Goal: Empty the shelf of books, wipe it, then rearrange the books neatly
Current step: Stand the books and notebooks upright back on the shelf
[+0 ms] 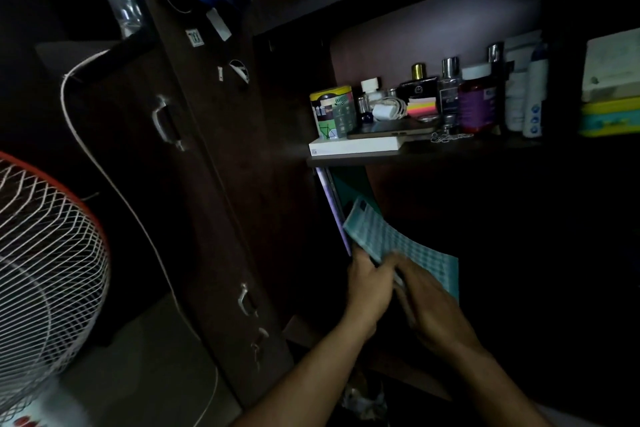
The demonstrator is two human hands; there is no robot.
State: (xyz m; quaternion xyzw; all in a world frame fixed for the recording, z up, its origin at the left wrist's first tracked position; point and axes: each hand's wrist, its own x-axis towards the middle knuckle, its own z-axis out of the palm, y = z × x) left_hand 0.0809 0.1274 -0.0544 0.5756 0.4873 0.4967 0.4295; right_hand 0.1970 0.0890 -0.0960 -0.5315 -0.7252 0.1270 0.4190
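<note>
In the dim lower shelf compartment (450, 204), both my hands hold a teal patterned book (391, 241) tilted toward me. My left hand (369, 282) grips its lower left corner. My right hand (431, 305) is curled round its near edge, blurred by motion. Behind it, a purple-edged book (334, 208) and a teal one (356, 184) lean against the compartment's left wall. The rest of the compartment is too dark to read.
The shelf above (450, 152) carries a white box (356, 147), a printed tin (332, 113), perfume bottles (450, 90) and lotion bottles (535, 97). A dark cabinet door (207, 166) with handles stands to the left, with a white fan (45, 270) and a cord beside it.
</note>
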